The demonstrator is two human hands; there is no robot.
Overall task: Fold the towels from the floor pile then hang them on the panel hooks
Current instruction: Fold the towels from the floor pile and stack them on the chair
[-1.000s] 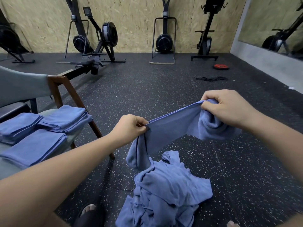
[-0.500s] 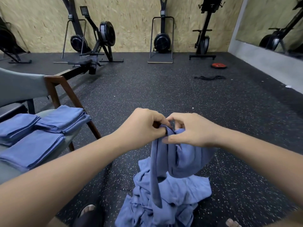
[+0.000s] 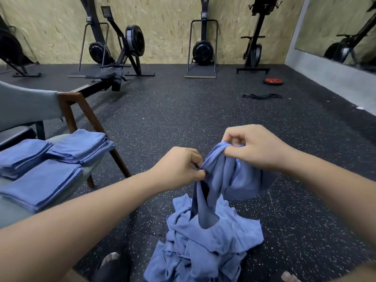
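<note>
I hold one blue towel [image 3: 225, 180] up over the floor with both hands, and it hangs bunched below them. My left hand [image 3: 179, 169] pinches its edge at the left. My right hand [image 3: 252, 147] grips its top edge a little higher and to the right. Directly beneath lies a crumpled pile of blue towels [image 3: 205, 247] on the black speckled floor. Three stacks of folded blue towels [image 3: 46, 165] rest on the seat of a grey chair [image 3: 24, 104] at my left. No panel hooks are in view.
The chair's wooden leg [image 3: 114, 151] slants down close to my left hand. Rowing and ski machines [image 3: 122, 49] line the far chipboard wall. A red weight plate [image 3: 273, 81] and a black band [image 3: 261, 96] lie at the far right. My sandalled foot [image 3: 109, 263] is beside the pile.
A second ago the towel was stretched wide between my hands. They came together at the middle, and now my right hand has risen and drawn slightly apart from my left.
</note>
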